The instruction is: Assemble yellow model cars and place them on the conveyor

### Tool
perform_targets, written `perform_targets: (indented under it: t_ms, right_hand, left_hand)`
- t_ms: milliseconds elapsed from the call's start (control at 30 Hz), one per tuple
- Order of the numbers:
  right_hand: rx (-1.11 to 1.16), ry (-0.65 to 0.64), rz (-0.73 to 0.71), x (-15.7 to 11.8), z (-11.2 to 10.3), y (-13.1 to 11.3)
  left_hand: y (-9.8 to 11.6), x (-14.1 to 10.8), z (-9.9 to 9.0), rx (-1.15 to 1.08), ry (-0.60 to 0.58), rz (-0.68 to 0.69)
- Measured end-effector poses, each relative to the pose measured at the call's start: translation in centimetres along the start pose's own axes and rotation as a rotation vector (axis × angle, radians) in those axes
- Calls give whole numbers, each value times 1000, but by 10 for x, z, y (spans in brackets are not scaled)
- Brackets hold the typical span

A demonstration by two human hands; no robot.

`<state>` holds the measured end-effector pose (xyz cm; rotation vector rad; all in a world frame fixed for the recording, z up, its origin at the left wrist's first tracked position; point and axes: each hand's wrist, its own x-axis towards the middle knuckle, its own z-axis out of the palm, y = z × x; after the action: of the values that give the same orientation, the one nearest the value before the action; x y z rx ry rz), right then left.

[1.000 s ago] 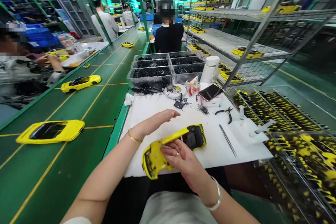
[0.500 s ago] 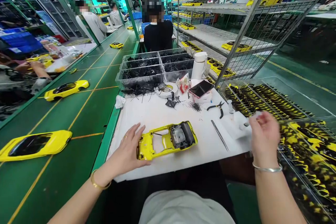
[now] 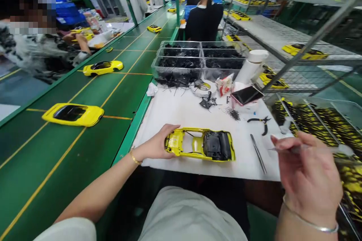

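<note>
My left hand is wrapped round the left end of a yellow toy car body, which lies with its hollow underside up on the white work surface. A black part sits in the right end of that shell. My right hand is raised at the right, pinching a translucent dropper with a thin tip pointing left. Tweezers lie between the car body and my right hand. Beyond them are black-handled pliers and a small white bottle.
Yellow cars ride on a green conveyor at the left. At the back are a divided bin of black parts, a white flask and a phone. Trays of yellow-black parts stand right; co-workers sit farther off.
My right hand has come closer and now shows the dropper in its fingers. My left hand has closed round the car body's end, which lies straighter. The view has turned left.
</note>
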<state>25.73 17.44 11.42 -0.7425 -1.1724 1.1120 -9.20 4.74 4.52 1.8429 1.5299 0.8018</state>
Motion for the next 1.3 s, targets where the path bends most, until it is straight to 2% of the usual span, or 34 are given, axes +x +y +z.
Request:
perform_targets:
  t_ms: [100,167,233,300,400,467,667,1000,1300]
  right_hand:
    - [202,-330,149,-25,58,4]
    - [314,-503,260,-35,87,12]
    - [369,-583,365,-40,105,21]
    - [383,-624,445,-40,114,29]
    - [335,-651,487,-41,116,39]
    - [275,-618,483,-43,115,44]
    - [206,-546,483,-54,115,56]
    - [177,-528,452,-54,120,55]
    - [215,-530,472,-54,114,57]
  left_hand:
    - [-7,-2,7,-73,25,42]
    - [-9,-5,13,-120,92,59]
    - [-11,-8,18,-164,170,104]
    - [-11,-9,22,-181,221,203]
    - [-12,-8,24,-163,262,368]
    - [-12,-7,24,-148,278,409]
    - [-14,-7,25,-119,294,418]
    - [-12,-8,25,-122,250,335]
    - [-13,-8,26,-141,270,363]
